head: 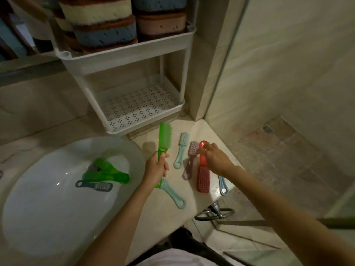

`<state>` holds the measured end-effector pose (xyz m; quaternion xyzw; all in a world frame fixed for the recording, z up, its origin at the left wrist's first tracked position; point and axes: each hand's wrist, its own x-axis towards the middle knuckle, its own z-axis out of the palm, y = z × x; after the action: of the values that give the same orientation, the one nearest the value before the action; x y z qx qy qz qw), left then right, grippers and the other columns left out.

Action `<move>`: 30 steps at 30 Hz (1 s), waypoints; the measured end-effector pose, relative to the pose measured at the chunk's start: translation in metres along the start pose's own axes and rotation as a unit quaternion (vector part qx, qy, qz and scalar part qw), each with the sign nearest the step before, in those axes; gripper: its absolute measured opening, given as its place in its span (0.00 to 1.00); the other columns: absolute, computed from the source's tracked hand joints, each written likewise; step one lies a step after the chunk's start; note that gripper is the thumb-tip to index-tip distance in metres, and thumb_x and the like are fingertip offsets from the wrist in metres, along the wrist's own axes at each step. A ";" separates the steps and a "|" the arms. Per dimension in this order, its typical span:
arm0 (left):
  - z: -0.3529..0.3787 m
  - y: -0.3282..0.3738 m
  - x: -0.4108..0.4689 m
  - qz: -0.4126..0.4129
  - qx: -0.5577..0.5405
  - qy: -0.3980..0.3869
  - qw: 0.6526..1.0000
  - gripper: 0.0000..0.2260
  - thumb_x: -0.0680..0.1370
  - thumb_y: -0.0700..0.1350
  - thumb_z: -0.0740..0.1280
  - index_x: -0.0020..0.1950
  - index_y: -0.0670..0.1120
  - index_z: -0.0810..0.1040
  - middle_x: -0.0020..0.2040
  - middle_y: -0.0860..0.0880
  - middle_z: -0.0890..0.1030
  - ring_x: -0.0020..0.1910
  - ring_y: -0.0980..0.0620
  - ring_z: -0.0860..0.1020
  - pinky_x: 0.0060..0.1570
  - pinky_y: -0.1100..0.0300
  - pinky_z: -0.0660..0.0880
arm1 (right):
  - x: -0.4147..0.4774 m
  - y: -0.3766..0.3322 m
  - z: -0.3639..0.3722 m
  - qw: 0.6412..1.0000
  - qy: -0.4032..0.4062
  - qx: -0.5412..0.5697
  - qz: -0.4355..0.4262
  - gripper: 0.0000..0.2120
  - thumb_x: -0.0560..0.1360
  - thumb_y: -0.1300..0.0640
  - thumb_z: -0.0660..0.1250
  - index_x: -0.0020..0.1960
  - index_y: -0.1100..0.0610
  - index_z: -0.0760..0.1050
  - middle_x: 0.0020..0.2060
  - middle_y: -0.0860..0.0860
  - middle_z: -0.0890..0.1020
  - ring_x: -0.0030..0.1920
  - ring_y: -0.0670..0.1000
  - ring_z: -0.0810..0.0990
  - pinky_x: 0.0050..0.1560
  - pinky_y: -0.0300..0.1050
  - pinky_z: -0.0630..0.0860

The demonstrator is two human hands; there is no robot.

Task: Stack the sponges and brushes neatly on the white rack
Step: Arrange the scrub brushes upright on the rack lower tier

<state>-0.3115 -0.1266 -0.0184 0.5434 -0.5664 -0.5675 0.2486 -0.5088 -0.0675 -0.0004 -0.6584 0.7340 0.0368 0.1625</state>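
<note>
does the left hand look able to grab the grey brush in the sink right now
Probably not yet. The grey brush lies uncovered in the open sink, close to that side, but the left hand is full: it grips the green brush.

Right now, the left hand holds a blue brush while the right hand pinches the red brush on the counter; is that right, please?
Not quite: the head view shows the left hand holding a green brush, not blue; the right hand does pinch the red brush.
</note>
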 end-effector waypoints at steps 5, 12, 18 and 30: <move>0.005 0.000 -0.002 -0.023 -0.018 -0.002 1.000 0.10 0.82 0.41 0.53 0.51 0.42 0.73 0.29 0.48 0.71 0.16 0.61 0.66 0.23 0.68 0.65 | -0.008 0.008 0.009 0.981 -0.085 -0.146 -0.099 0.20 0.78 0.58 0.58 0.70 0.53 0.64 0.69 0.60 0.63 0.68 0.59 0.64 0.62 0.55 0.69; -0.004 0.000 -0.008 -0.023 -0.019 0.011 0.999 0.09 0.82 0.41 0.53 0.51 0.43 0.73 0.29 0.49 0.72 0.17 0.61 0.67 0.24 0.66 0.67 | 0.000 0.002 0.011 0.966 -0.027 -0.188 -0.178 0.26 0.67 0.56 0.75 0.63 0.51 0.73 0.56 0.56 0.78 0.53 0.56 0.78 0.49 0.52 0.76; -0.021 0.011 -0.020 0.015 -0.073 0.095 0.993 0.08 0.83 0.42 0.53 0.48 0.43 0.68 0.29 0.47 0.70 0.15 0.57 0.68 0.19 0.63 0.70 | 0.016 -0.006 0.006 0.934 0.174 -0.175 -0.257 0.18 0.62 0.53 0.75 0.47 0.55 0.71 0.37 0.51 0.83 0.38 0.52 0.80 0.37 0.43 0.76; -0.059 0.089 0.058 -0.063 -0.107 0.131 0.984 0.08 0.79 0.34 0.53 0.56 0.44 0.60 0.32 0.45 0.70 0.14 0.54 0.71 0.16 0.63 0.70 | 0.113 -0.085 -0.085 0.969 0.060 0.237 0.030 0.19 0.74 0.57 0.67 0.60 0.64 0.69 0.55 0.63 0.79 0.53 0.61 0.79 0.50 0.51 0.75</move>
<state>-0.3043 -0.2214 0.0569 0.6177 -0.4298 -0.5635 0.3409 -0.4507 -0.2088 0.0612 -0.5796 0.7496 -0.1730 0.2688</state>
